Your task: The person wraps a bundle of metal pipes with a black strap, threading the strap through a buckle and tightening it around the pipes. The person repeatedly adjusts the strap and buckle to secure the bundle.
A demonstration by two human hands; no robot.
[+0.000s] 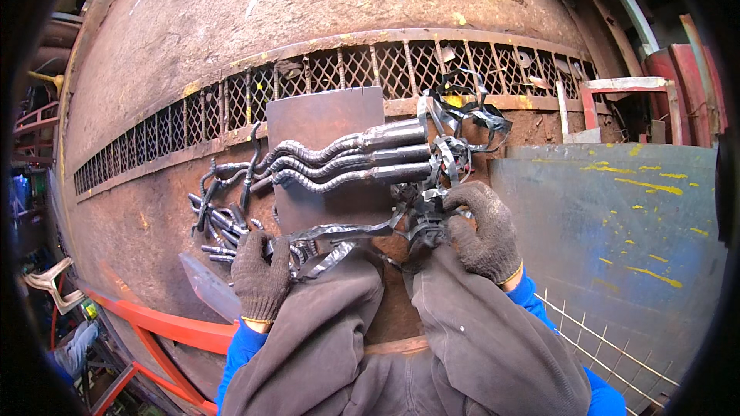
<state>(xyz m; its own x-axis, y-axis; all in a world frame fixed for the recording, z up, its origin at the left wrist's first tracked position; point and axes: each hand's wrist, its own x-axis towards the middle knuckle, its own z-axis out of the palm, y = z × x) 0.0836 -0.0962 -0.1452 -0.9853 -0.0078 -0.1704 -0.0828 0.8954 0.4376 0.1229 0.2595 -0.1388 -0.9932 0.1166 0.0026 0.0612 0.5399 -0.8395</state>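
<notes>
Dark work trousers (486, 331) fill the foreground, the wearer's knees parted before a rust-brown surface (146, 243) strewn with metal. Between two gloved hands runs a shiny black strip (347, 229), just beyond the knees. The left hand (260, 276), above the left knee, appears to have its grip closed on the strip's near end; the right hand (487, 237) curls beside a black and silver tangle of strips (447, 158) — whether its grip is closed on any of it cannot be told. Ahead, three bent, ribbed metal rods (339, 163) with smooth, thicker right ends lie side by side across a steel plate (324, 117). Shorter rods (223, 222) lie piled near the left hand. A mesh grate (354, 69) stretches behind, and a yellow-marked metal sheet (586, 216) occupies the right.
</notes>
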